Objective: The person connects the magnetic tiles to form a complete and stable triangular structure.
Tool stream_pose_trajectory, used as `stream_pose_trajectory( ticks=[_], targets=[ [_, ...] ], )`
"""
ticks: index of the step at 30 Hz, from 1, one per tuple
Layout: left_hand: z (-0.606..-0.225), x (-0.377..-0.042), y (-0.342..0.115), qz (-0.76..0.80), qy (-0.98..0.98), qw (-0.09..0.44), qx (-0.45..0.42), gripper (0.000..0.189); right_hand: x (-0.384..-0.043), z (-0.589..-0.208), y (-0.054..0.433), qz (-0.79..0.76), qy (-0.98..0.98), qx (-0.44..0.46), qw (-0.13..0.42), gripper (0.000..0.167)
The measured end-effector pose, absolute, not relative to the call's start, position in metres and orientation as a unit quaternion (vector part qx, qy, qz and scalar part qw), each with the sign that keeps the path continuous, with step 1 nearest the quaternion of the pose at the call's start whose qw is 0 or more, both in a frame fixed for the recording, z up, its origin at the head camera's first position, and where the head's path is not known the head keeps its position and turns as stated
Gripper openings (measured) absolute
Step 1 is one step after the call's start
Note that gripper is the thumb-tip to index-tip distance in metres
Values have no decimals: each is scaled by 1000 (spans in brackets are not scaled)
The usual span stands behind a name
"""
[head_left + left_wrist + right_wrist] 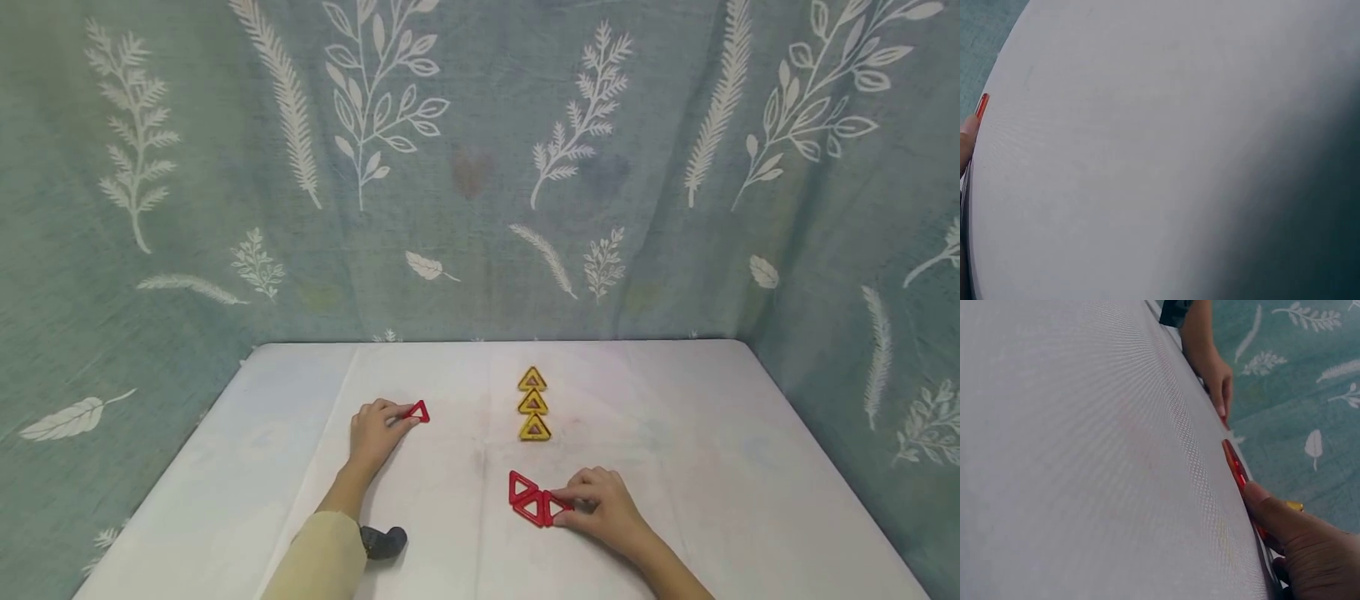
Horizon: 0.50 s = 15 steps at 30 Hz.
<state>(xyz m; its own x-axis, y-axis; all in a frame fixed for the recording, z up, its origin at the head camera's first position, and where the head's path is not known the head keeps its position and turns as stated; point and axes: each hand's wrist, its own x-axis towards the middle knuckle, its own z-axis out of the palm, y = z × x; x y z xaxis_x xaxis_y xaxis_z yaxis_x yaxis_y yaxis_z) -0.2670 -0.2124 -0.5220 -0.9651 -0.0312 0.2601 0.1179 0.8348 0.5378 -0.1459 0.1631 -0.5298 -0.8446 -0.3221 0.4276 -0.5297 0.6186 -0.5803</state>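
Note:
Between thumb and fingers, my left hand (373, 433) pinches one red triangle tile (420, 412) on the left half of the table. Only a thumb tip and a sliver of that red tile (982, 106) show in the left wrist view. Toward the front, my right hand (606, 510) pinches a red triangle tile (552, 515), which touches the middle one of two more red triangle tiles (531, 509); the other (520, 487) lies at upper left. In the right wrist view the right thumb (1266, 503) rests on a red tile edge (1235, 461).
Three yellow triangle tiles (533, 402) stand in a line, tip to base, farther back on the white table (660, 417). A dark strap end (384, 543) hangs at the left wrist. Behind the table hangs a green leaf-patterned cloth (465, 275).

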Motion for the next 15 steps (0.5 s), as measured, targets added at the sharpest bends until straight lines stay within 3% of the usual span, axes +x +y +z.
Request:
stream_pose_trajectory(
  ticks=[15],
  targets=[
    [-522,-233,-200,-329,-934,139,-23,32,-146,-527,162,372,-889,232,130,32]
  ],
)
